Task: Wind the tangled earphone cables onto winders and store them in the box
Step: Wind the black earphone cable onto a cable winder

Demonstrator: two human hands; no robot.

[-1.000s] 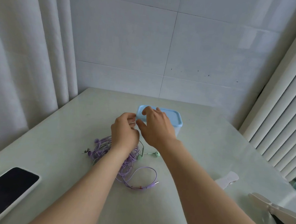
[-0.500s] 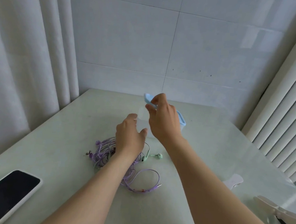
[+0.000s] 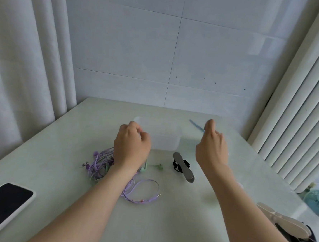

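Note:
A clear plastic box (image 3: 163, 139) stands uncovered in the middle of the table. My left hand (image 3: 132, 147) is curled against its near left corner. To the right of the box, my right hand (image 3: 211, 146) holds the blue lid (image 3: 196, 125) edge-on in the air. A tangle of purple and green earphone cables (image 3: 103, 164) lies under my left wrist, and a purple loop (image 3: 143, 192) trails toward me. A grey winder with black cable wound on it (image 3: 183, 166) lies in front of the box.
A phone (image 3: 2, 203) with a white case lies at the near left table edge. More white winders (image 3: 283, 220) lie at the near right edge. Curtains hang on the left, a ribbed panel stands on the right, and a tiled wall closes the back.
My right hand has lifted the blue lid off the box and carried it to the right. The wound grey winder, hidden before, now shows. My left hand stayed at the box.

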